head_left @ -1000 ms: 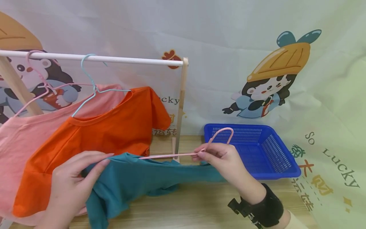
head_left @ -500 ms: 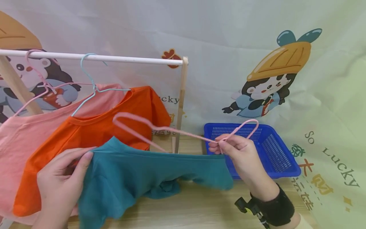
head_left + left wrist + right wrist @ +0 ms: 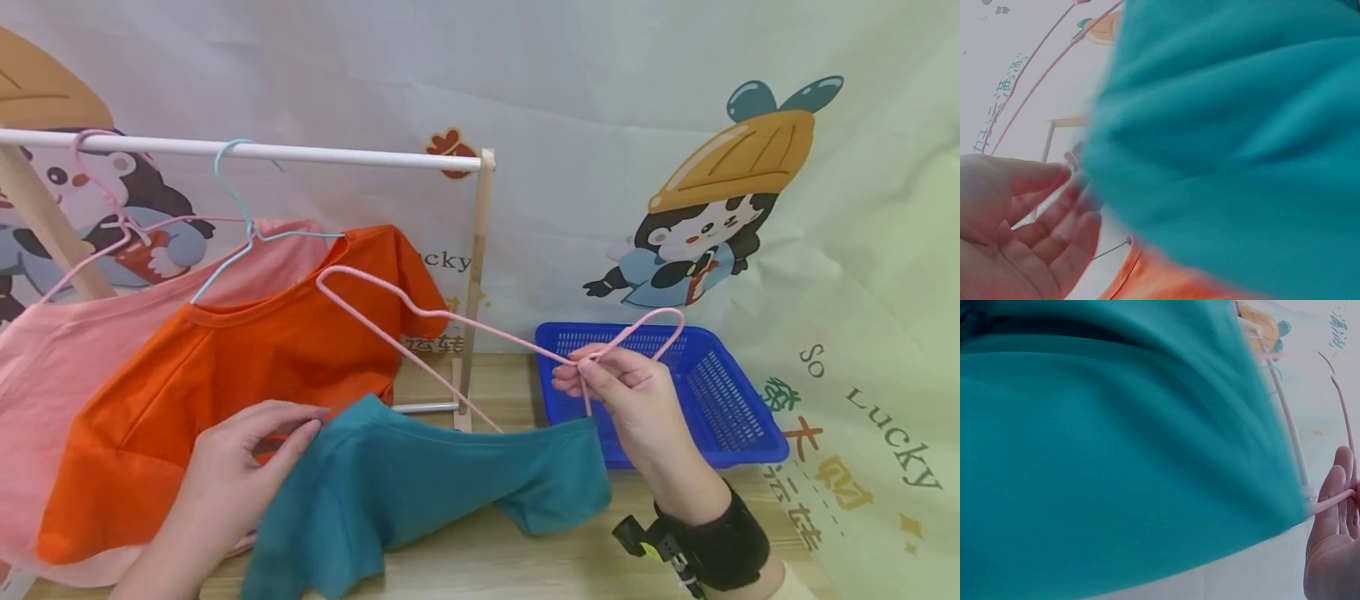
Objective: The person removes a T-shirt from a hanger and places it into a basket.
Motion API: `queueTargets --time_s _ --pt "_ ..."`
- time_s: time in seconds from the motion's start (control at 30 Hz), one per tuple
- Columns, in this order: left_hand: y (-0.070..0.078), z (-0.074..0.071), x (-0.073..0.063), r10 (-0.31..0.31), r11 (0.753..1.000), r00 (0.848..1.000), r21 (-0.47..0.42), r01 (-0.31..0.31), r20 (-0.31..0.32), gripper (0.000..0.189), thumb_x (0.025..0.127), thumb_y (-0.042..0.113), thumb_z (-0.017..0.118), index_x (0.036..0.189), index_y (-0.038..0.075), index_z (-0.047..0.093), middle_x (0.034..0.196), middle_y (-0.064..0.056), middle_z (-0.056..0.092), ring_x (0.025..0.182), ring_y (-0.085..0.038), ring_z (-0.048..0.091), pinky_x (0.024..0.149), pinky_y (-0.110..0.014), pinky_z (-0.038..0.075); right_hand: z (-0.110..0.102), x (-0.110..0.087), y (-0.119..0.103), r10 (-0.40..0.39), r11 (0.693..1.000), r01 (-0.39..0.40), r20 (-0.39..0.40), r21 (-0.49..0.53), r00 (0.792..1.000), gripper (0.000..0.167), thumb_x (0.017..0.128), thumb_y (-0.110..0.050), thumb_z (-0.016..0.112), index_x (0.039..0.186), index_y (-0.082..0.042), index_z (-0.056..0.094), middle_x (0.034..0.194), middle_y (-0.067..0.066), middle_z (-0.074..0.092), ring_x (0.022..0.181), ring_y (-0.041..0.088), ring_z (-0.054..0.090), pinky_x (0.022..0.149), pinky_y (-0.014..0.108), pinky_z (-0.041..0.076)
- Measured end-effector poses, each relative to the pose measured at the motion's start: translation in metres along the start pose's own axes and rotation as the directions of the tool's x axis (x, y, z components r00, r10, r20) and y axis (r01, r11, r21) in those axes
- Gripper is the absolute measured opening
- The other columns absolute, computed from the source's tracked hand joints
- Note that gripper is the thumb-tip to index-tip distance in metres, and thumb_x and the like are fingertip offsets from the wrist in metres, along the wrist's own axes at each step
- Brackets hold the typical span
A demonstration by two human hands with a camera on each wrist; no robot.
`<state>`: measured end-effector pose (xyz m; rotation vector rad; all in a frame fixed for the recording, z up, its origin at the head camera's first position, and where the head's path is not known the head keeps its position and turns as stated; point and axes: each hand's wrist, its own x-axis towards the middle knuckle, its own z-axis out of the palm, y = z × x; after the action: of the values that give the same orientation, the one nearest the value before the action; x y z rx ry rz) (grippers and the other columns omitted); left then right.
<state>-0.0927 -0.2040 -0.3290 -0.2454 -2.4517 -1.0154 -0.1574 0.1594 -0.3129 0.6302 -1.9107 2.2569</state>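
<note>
In the head view my right hand (image 3: pixel 626 392) pinches a pink hanger (image 3: pixel 487 329) at the base of its hook. The hanger's left end stands bare above a teal shirt (image 3: pixel 442 467); its right arm dips into the shirt's neckline, where the shirt hides it. My left hand (image 3: pixel 247 467) pinches the shirt's left edge between thumb and fingertips. In the left wrist view those fingertips meet the edge of the teal cloth (image 3: pixel 1229 137). The right wrist view has the pink hanger arm (image 3: pixel 1332 503) running from my right hand into the cloth.
A white rail (image 3: pixel 360 158) on wooden posts carries an orange shirt (image 3: pixel 262 358) on a light blue hanger (image 3: pixel 243 225) and a pink shirt (image 3: pixel 67 358) on a pink hanger. At right a blue basket (image 3: pixel 735 454) stands on the wooden table (image 3: pixel 465 567), before a printed cloth backdrop.
The hanger's left end has come up out of the shirt's neckline, while my right hand moved right. My left hand first went left, then back right and slightly down with the shirt's edge.
</note>
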Motion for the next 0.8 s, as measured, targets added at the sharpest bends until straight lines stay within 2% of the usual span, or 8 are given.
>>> queueTargets --time_s 0.07,0.17,0.37,0.47,0.53,0.6,0.7,0.8 --pt "0.000 -0.001 0.001 0.023 0.999 1.000 -0.042 -0.022 0.017 0.035 0.092 0.017 0.062 0.125 0.028 0.060 0.107 0.010 0.065 0.091 0.007 0.058 0.077 -0.002 0.044 0.002 0.000 0.001 -0.001 0.999 0.002 0.026 -0.032 1.000 0.016 0.095 -0.003 0.053 0.097 -0.005 0.069 0.086 0.002 0.073 0.081 0.016 0.071 0.076 0.030 0.057" --pt "0.002 -0.005 0.003 0.053 0.988 0.998 -0.145 -0.057 -0.026 0.048 0.096 0.008 0.052 0.140 0.025 0.043 0.119 0.007 0.059 0.102 0.002 0.057 0.085 -0.004 0.042 0.004 -0.001 0.004 -0.001 0.999 0.003 0.063 -0.042 0.998 0.020 0.095 -0.002 0.053 0.095 -0.012 0.070 0.086 0.000 0.074 0.081 0.015 0.072 0.075 0.030 0.057" --pt "0.014 -0.007 0.004 0.144 0.954 0.983 -0.247 -0.168 -0.114 0.057 0.093 -0.003 0.051 0.145 0.015 0.035 0.135 -0.002 0.049 0.117 -0.008 0.049 0.095 -0.009 0.037 0.005 -0.001 0.010 0.024 0.994 -0.013 0.099 -0.109 0.995 0.018 0.094 -0.005 0.055 0.096 -0.012 0.071 0.086 -0.001 0.074 0.083 0.015 0.071 0.075 0.032 0.057" --pt "0.026 -0.007 0.004 0.236 0.953 0.959 -0.157 -0.260 -0.157 0.050 0.094 0.006 0.054 0.142 0.012 0.041 0.141 -0.006 0.045 0.127 -0.015 0.041 0.104 -0.015 0.030 0.008 -0.001 0.011 0.057 0.985 -0.035 0.129 -0.167 0.990 0.016 0.094 -0.008 0.057 0.100 0.001 0.068 0.086 0.000 0.073 0.084 0.016 0.071 0.076 0.034 0.057" --pt "0.034 -0.004 0.006 0.337 0.935 0.924 -0.050 -0.351 -0.182 0.042 0.096 0.021 0.053 0.137 0.009 0.049 0.139 -0.008 0.049 0.129 -0.020 0.041 0.107 -0.024 0.029 0.011 -0.002 0.012 0.083 0.978 -0.050 0.161 -0.200 0.983 0.020 0.094 -0.009 0.057 0.101 0.007 0.066 0.088 0.003 0.073 0.085 0.017 0.071 0.077 0.035 0.057" --pt "0.042 -0.002 0.006 0.392 0.920 0.911 0.079 -0.385 -0.127 0.043 0.098 0.035 0.049 0.134 0.014 0.054 0.136 -0.005 0.054 0.130 -0.024 0.042 0.110 -0.035 0.027 0.015 -0.003 0.013 0.105 0.969 -0.056 0.191 -0.242 0.976 0.021 0.093 -0.009 0.058 0.100 0.010 0.065 0.089 0.009 0.072 0.085 0.018 0.071 0.077 0.034 0.057" --pt "0.046 0.005 0.008 0.465 0.862 0.885 0.241 -0.447 -0.025 0.046 0.098 0.047 0.041 0.129 0.018 0.060 0.120 -0.001 0.065 0.117 -0.022 0.054 0.100 -0.044 0.034 0.020 -0.005 0.014 0.125 0.963 -0.060 0.234 -0.264 0.964 0.018 0.093 -0.007 0.059 0.099 0.008 0.066 0.091 0.018 0.071 0.085 0.018 0.071 0.077 0.035 0.056" --pt "0.043 0.013 0.008 0.460 0.835 0.887 0.322 -0.446 0.037 0.043 0.098 0.049 0.040 0.116 0.021 0.069 0.099 0.006 0.070 0.092 -0.014 0.061 0.081 -0.038 0.043 0.025 -0.007 0.016 0.131 0.960 -0.056 0.263 -0.273 0.956 0.017 0.092 -0.006 0.059 0.098 0.009 0.066 0.090 0.021 0.070 0.084 0.017 0.071 0.077 0.034 0.056"
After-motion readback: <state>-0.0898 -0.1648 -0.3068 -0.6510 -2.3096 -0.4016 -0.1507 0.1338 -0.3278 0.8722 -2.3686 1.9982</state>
